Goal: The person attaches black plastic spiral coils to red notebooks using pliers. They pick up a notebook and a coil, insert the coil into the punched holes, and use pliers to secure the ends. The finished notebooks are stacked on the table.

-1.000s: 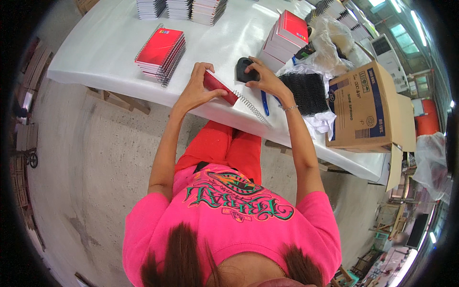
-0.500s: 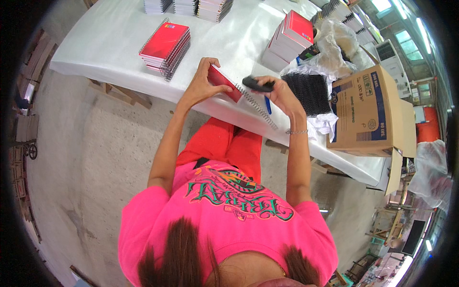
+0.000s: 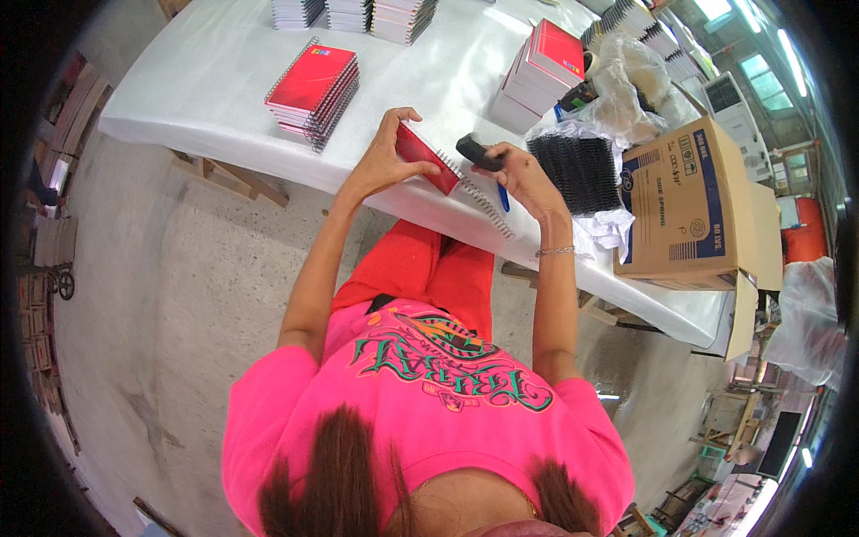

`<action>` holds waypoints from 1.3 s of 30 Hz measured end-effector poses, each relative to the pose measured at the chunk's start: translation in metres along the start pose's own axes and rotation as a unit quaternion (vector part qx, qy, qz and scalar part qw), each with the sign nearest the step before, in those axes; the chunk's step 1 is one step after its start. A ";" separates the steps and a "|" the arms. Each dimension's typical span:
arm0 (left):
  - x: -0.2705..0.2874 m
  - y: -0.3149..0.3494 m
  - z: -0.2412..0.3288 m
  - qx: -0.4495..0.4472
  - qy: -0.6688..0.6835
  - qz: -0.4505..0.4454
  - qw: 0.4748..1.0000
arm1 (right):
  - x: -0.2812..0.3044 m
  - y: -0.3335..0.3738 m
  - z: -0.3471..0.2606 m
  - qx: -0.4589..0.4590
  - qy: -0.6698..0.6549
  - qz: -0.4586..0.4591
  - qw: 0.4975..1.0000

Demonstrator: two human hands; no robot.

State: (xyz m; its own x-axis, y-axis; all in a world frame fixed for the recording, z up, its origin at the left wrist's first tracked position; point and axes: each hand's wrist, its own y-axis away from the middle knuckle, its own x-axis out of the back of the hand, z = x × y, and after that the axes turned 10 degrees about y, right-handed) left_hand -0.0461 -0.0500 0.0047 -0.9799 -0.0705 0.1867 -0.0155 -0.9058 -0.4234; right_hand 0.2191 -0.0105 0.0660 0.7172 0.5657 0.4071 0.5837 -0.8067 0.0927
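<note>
My left hand (image 3: 383,163) grips a small red notebook (image 3: 426,157) at the table's near edge, thumb on its cover. A metal spiral coil (image 3: 483,204) runs along the notebook's right edge, and its long loose tail sticks out toward me. In my right hand (image 3: 530,183) is a black hand-sized tool (image 3: 479,152) whose exact kind I cannot make out. It is close to the coil at the notebook's edge; whether they touch is unclear. Beneath my right hand lies a blue pen-like object (image 3: 504,197), partly hidden.
Coiled red notebooks (image 3: 313,85) are stacked at the left, and a taller red-topped stack (image 3: 548,67) stands ahead on the right. Black coils (image 3: 574,172) lie on white wrapping beside an open cardboard box (image 3: 676,201). More bound notebooks (image 3: 401,20) sit at the far side.
The black tool has tilted, its far end now higher and its near end lower. The coil's loose end sits slightly nearer the notebook. My left hand keeps its grip.
</note>
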 end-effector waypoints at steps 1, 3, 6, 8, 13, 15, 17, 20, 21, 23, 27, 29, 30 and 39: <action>-0.003 0.001 0.000 -0.005 -0.002 0.002 1.000 | -0.002 0.002 -0.002 0.019 -0.040 -0.015 0.999; -0.005 0.001 0.001 0.015 0.020 0.012 1.000 | -0.003 0.001 -0.008 -0.013 0.071 -0.021 0.997; -0.007 -0.002 0.009 0.048 0.051 -0.001 0.998 | 0.002 -0.003 0.009 -0.029 -0.176 0.018 0.984; -0.007 0.003 0.007 0.024 0.011 -0.005 1.000 | -0.007 0.003 -0.001 0.017 -0.056 0.016 0.998; -0.009 -0.003 0.003 0.005 0.038 -0.012 0.999 | -0.006 0.002 0.000 -0.005 0.094 0.052 0.994; -0.011 0.003 -0.002 0.000 0.030 -0.016 0.999 | -0.008 -0.001 -0.010 -0.034 0.209 0.096 0.972; -0.011 -0.002 0.002 0.020 0.053 -0.019 0.998 | -0.007 -0.002 -0.012 -0.024 0.023 0.079 0.996; -0.015 0.000 0.005 0.051 0.074 -0.041 0.995 | -0.006 0.001 -0.011 -0.014 0.134 0.101 0.986; -0.016 0.002 0.006 0.056 0.083 -0.043 0.994 | -0.005 0.001 -0.009 0.004 0.277 0.132 0.952; -0.016 0.000 0.008 0.056 0.101 -0.039 0.993 | -0.001 0.003 -0.013 -0.021 0.063 0.043 0.997; -0.019 0.004 0.001 0.059 0.102 -0.055 0.991 | -0.005 0.006 -0.013 -0.052 0.060 0.017 0.997; -0.022 0.002 0.003 0.076 0.125 -0.065 0.987 | -0.003 0.007 -0.013 -0.009 -0.049 -0.033 0.998; -0.022 -0.002 0.004 0.072 0.124 -0.058 0.988 | 0.000 0.003 -0.014 -0.020 -0.007 -0.020 1.000; -0.027 0.004 0.000 0.064 0.169 -0.070 0.981 | 0.008 -0.007 -0.010 0.003 0.073 -0.038 0.997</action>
State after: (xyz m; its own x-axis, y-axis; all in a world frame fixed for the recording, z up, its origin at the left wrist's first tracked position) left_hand -0.0192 -0.0518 -0.0021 -0.9802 0.1817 -0.0786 -0.1511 -0.9432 -0.2960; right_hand 0.2166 -0.0018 0.0778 0.6076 0.5944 0.5268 0.6370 -0.7609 0.1239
